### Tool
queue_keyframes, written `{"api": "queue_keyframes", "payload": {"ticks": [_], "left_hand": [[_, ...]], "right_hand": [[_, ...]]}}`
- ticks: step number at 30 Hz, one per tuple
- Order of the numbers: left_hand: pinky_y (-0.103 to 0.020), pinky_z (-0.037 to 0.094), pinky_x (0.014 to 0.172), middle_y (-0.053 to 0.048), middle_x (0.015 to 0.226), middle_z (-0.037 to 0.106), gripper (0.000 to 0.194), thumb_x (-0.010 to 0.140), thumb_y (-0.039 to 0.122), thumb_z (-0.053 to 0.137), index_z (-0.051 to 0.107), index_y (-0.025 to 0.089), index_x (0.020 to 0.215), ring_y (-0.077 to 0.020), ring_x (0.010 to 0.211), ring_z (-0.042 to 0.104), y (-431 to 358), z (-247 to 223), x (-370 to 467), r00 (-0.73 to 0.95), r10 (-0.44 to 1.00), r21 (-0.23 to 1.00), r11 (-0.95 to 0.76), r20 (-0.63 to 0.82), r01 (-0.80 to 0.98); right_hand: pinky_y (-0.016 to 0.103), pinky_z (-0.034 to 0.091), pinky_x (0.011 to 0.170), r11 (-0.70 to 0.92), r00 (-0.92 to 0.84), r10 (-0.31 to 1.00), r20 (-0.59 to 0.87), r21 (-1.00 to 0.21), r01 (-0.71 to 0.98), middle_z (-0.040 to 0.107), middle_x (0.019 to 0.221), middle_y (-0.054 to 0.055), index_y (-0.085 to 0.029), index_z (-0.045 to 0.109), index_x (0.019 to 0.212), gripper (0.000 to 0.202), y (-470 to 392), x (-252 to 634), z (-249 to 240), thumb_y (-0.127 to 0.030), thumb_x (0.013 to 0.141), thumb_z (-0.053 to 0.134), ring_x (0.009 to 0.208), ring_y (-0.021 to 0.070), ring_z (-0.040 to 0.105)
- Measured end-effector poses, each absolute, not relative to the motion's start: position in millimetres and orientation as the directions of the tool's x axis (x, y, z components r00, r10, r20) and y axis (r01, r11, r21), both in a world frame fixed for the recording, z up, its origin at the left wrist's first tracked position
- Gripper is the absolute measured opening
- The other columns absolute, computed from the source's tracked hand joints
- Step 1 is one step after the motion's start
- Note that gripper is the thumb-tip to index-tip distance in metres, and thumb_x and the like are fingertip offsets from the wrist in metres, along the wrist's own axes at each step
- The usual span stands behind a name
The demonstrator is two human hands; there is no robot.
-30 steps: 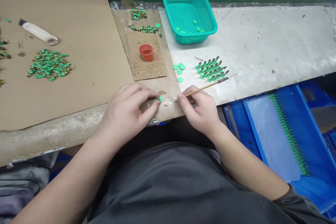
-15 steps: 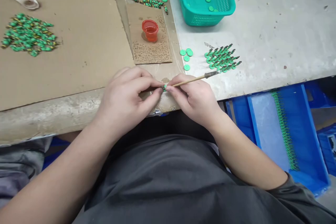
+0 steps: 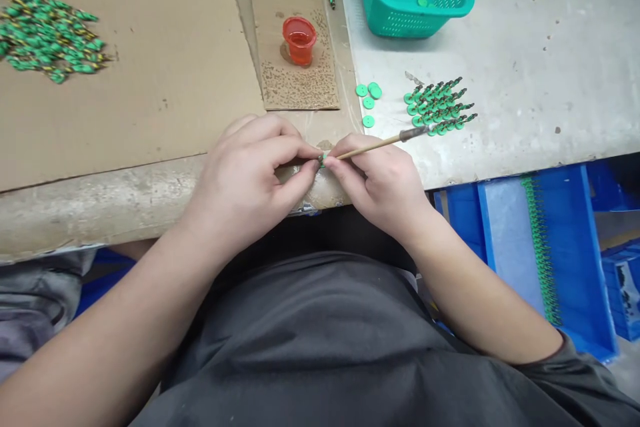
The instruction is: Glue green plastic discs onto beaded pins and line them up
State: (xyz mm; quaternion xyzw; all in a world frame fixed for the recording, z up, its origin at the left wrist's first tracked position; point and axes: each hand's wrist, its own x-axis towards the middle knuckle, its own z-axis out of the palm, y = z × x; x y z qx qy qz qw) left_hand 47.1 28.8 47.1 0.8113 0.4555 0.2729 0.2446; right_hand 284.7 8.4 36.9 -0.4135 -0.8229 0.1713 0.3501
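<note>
My left hand [image 3: 260, 170] is closed, thumb and forefinger pinching a small green piece with a dark part [image 3: 323, 160] just over the table's front edge. From the other side, the fingertips of my right hand [image 3: 383, 177] meet the same piece. Also in my right hand is a thin wooden brush [image 3: 375, 147], its dark end pointing right and away from the pinched piece. The fingertips cover most of the green piece, so its exact shape is hidden. Beyond my hands, a red cup [image 3: 301, 53] with liquid stands on a speckled cardboard piece [image 3: 300, 97].
Loose green discs [image 3: 369, 103] lie near rows of small green-and-dark figures on discs [image 3: 440, 107]. A teal basket [image 3: 415, 27] stands behind them. A heap of green beaded pieces [image 3: 50, 37] is at left. Below right, a blue crate [image 3: 575, 260] holds more rows.
The camera view has shifted a little, so the table things appear further right and higher or lower. Both hands stay together on the green piece, with the brush still in my right hand.
</note>
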Motion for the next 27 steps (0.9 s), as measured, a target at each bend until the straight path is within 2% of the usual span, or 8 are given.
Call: {"api": "queue_keyframes", "payload": {"ticks": [7, 11, 13, 16, 20, 24, 27], "left_hand": [[-0.040, 0.051, 0.105, -0.002, 0.109, 0.077, 0.035, 0.116, 0.050, 0.060, 0.087, 0.029, 0.113, -0.0228, 0.109, 0.066, 30, 47, 47, 0.434, 0.881, 0.625, -0.449, 0.189, 0.639], [-0.046, 0.053, 0.100, -0.004, 0.107, 0.078, 0.030, 0.113, 0.047, 0.064, 0.088, 0.029, 0.110, -0.0260, 0.106, 0.069, 30, 45, 47, 0.429, 0.869, 0.617, -0.482, 0.246, 0.622], [-0.048, 0.054, 0.103, -0.004, 0.108, 0.077, 0.031, 0.112, 0.049, 0.065, 0.089, 0.031, 0.111, -0.0266, 0.108, 0.070, 30, 45, 47, 0.424, 0.878, 0.639, -0.459, 0.222, 0.617], [-0.050, 0.056, 0.110, -0.004, 0.110, 0.078, 0.034, 0.110, 0.053, 0.065, 0.090, 0.031, 0.114, -0.0265, 0.111, 0.071, 31, 48, 48, 0.410, 0.896, 0.678, -0.410, 0.174, 0.610], [-0.048, 0.058, 0.112, -0.004, 0.112, 0.082, 0.039, 0.111, 0.053, 0.061, 0.090, 0.027, 0.116, -0.0248, 0.112, 0.074, 32, 52, 46, 0.422, 0.887, 0.678, -0.426, 0.184, 0.599], [-0.041, 0.059, 0.105, -0.002, 0.116, 0.085, 0.032, 0.113, 0.044, 0.063, 0.087, 0.026, 0.124, -0.0208, 0.110, 0.076, 28, 54, 42, 0.441, 0.863, 0.673, -0.480, 0.247, 0.562], [-0.037, 0.060, 0.098, -0.002, 0.111, 0.086, 0.020, 0.111, 0.043, 0.075, 0.085, 0.027, 0.118, -0.0200, 0.102, 0.077, 24, 53, 43, 0.403, 0.859, 0.664, -0.503, 0.315, 0.554]], "right_hand": [[0.035, 0.062, 0.093, 0.581, -0.424, 0.814, 0.398, -0.574, 0.577, 0.084, 0.105, 0.003, -0.024, 0.073, 0.109, 0.027, 11, 282, 41, -0.033, 0.128, 0.056, 0.099, 0.0220, 0.080], [0.035, 0.062, 0.093, 0.571, -0.422, 0.821, 0.385, -0.580, 0.582, 0.083, 0.104, 0.003, -0.024, 0.073, 0.108, 0.023, 12, 279, 43, -0.029, 0.127, 0.059, 0.100, 0.0233, 0.081], [0.036, 0.063, 0.093, 0.536, -0.404, 0.843, 0.355, -0.612, 0.581, 0.083, 0.103, 0.003, -0.025, 0.073, 0.105, 0.027, 10, 279, 44, -0.032, 0.127, 0.059, 0.100, 0.0234, 0.080], [0.034, 0.065, 0.092, 0.452, -0.296, 0.892, 0.341, -0.698, 0.555, 0.084, 0.102, 0.004, -0.024, 0.075, 0.101, 0.029, 5, 284, 47, -0.036, 0.125, 0.064, 0.094, 0.0212, 0.080], [0.030, 0.063, 0.074, 0.361, -0.093, 0.925, 0.369, -0.772, 0.524, 0.084, 0.100, 0.004, -0.023, 0.076, 0.102, 0.021, -6, 297, 49, -0.030, 0.121, 0.069, 0.080, 0.0171, 0.078], [0.028, 0.060, 0.068, 0.371, -0.061, 0.913, 0.404, -0.756, 0.540, 0.084, 0.095, 0.003, -0.023, 0.077, 0.099, 0.020, -16, 307, 50, -0.023, 0.117, 0.070, 0.075, 0.0158, 0.076], [0.028, 0.059, 0.068, 0.385, -0.064, 0.905, 0.421, -0.746, 0.543, 0.083, 0.092, 0.002, -0.022, 0.078, 0.099, 0.019, -25, 308, 52, -0.020, 0.116, 0.071, 0.073, 0.0150, 0.075]]}}
